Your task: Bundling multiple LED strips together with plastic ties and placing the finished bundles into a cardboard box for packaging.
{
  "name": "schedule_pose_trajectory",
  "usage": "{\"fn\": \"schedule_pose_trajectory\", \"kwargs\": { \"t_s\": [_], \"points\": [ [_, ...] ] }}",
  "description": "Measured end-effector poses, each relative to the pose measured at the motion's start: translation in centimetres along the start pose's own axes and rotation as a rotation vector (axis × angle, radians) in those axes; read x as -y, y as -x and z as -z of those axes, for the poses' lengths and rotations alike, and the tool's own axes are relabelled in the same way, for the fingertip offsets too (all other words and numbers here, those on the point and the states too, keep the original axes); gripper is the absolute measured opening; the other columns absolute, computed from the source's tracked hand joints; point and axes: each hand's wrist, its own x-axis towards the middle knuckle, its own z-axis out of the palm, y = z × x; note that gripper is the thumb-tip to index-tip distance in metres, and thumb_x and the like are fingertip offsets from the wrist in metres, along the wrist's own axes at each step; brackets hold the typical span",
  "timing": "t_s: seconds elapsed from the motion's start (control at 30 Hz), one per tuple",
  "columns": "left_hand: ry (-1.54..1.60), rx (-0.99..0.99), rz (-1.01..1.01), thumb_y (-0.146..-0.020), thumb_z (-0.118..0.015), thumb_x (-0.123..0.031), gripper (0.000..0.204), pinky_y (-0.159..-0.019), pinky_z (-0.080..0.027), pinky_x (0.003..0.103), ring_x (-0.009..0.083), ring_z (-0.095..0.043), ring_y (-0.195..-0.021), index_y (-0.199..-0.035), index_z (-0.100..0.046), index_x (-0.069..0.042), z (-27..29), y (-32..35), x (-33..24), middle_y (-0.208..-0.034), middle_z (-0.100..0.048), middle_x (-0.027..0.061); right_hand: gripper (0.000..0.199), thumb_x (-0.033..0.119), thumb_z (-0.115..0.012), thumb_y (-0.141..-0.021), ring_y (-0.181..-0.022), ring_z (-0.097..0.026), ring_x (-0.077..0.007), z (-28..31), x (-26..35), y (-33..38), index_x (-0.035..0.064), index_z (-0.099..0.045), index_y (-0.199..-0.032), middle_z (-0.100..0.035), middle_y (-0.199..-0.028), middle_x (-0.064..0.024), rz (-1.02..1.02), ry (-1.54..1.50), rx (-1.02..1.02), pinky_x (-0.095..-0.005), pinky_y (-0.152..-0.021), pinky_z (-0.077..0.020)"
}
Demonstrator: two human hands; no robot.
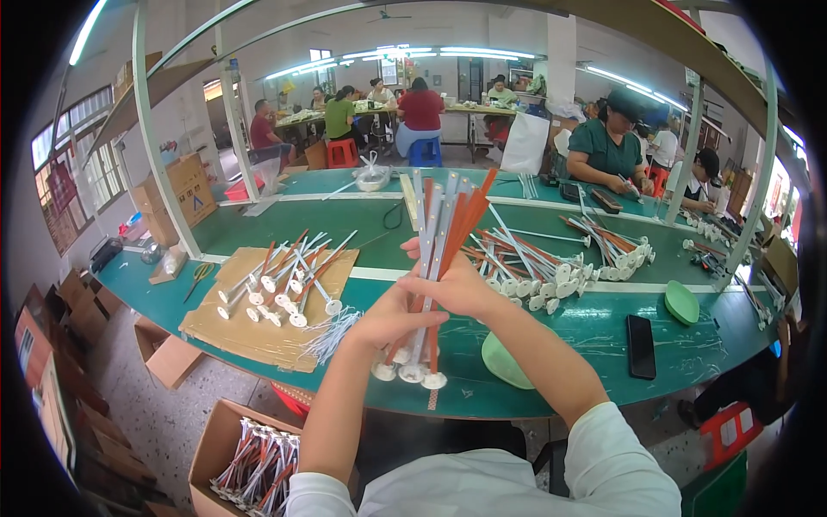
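Bundle: a sheaf of long thin rods [435,258], white and orange, each ending in a round white disc foot; stands near-upright, discs down, just above the near edge of the green bench [603,332].
Left hand [392,314]: grip wrapped round the lower part of the sheaf, fingers closed on the rods.
Right hand [457,284]: grip closed round the sheaf from the far side, just above the left hand; the two hands touch.
Step in hand: by the look of it, squaring up the bundle, both hands clamping it while the disc ends are brought level. The discs hang uneven, some lower than others.
Next move calls for: likely a tap of the disc ends on the bench to even them, with a firm hold so no rod slips out at the fanned top.
Left side of bench: sheet of brown cardboard [258,319] carrying a loose spread of the same rods [284,280], beside a pale bunch of thin ties [332,336].
Middle of bench: a bigger heap of rods [534,267], just beyond the hands.
Right near edge: black phone [641,346]; green dish [681,302] further right.
Floor, lower left: open cardboard box [211,448] with bundled rods inside.
Far side: other people seated at work.
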Motion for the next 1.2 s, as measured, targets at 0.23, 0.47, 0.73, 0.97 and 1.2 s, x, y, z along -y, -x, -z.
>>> {"fn": "schedule_pose_trajectory", "kwargs": {
  "t_s": [0.23, 0.47, 0.73, 0.97, 1.2],
  "points": [
    [-0.179, 0.122, 0.125, -0.09, -0.064, -0.009, 0.042, -0.079, -0.051, 0.031, 0.0156, -0.061, -0.089, -0.125, -0.044, 0.001, 0.6, -0.4, 0.3, -0.101, -0.062, 0.0082, 0.048, 0.026, -0.079, -0.077, -0.071, -0.062, -0.012, 1.4, 0.6, -0.2, 0.0049, -0.056, -0.115, -0.064, -0.081, -0.0041, -0.043, -0.097, 0.04, -0.0287, -0.065, -0.0498],
    [0.124, -0.065, -0.11, -0.099, -0.049, -0.016, 0.029, -0.076, -0.049, 0.03, 0.0161, -0.058, -0.081, -0.121, -0.044, 0.001, -2.2, 0.2, -1.3, -0.092, -0.059, 0.006, 0.027, 0.029, -0.065, -0.091, -0.065, -0.058, -0.0085, 0.7, 0.7, -1.1, 0.0039, -0.065, -0.101, -0.061, -0.073, -0.0013, 0.016, -0.348, 0.06, -0.0253, -0.058, -0.0472],
    [0.036, -0.151, -0.163, -0.105, -0.033, -0.032, 0.034, -0.064, -0.045, 0.028, 0.0155, -0.053, -0.066, -0.113, -0.047, -0.002, -2.1, 0.9, 0.8, -0.077, -0.052, 0.0052, 0.031, 0.034, -0.061, -0.093, -0.067, -0.059, -0.0108, -0.8, 0.8, -0.9, 0.004, -0.067, -0.097, -0.06, -0.078, -0.0033, -0.087, -0.307, 0.084, -0.0279, -0.058, -0.0486],
    [0.394, -0.281, -0.075, -0.106, -0.031, -0.031, 0.031, -0.057, -0.046, 0.029, 0.0165, -0.053, -0.059, -0.098, -0.046, -0.004, -1.5, 5.1, 1.4, -0.07, -0.052, 0.0059, 0.029, 0.032, -0.06, -0.093, -0.067, -0.057, -0.0109, -4.5, 3.6, -0.7, 0.0038, -0.065, -0.088, -0.057, -0.073, -0.0018, -0.409, -0.272, 0.314, -0.0285, -0.059, -0.0485],
    [0.44, -0.594, -0.199, -0.105, -0.031, -0.04, 0.038, -0.038, -0.036, 0.024, 0.0127, -0.042, -0.042, -0.097, -0.046, -0.006, -2.6, 12.6, 4.5, -0.057, -0.042, 0.0029, 0.032, 0.032, -0.061, -0.092, -0.074, -0.061, -0.0166, -11.5, 6.1, 1.3, 0.0, -0.062, -0.092, -0.063, -0.078, -0.0097, -0.276, -0.146, 0.549, -0.0339, -0.068, -0.05]
  ]
}}
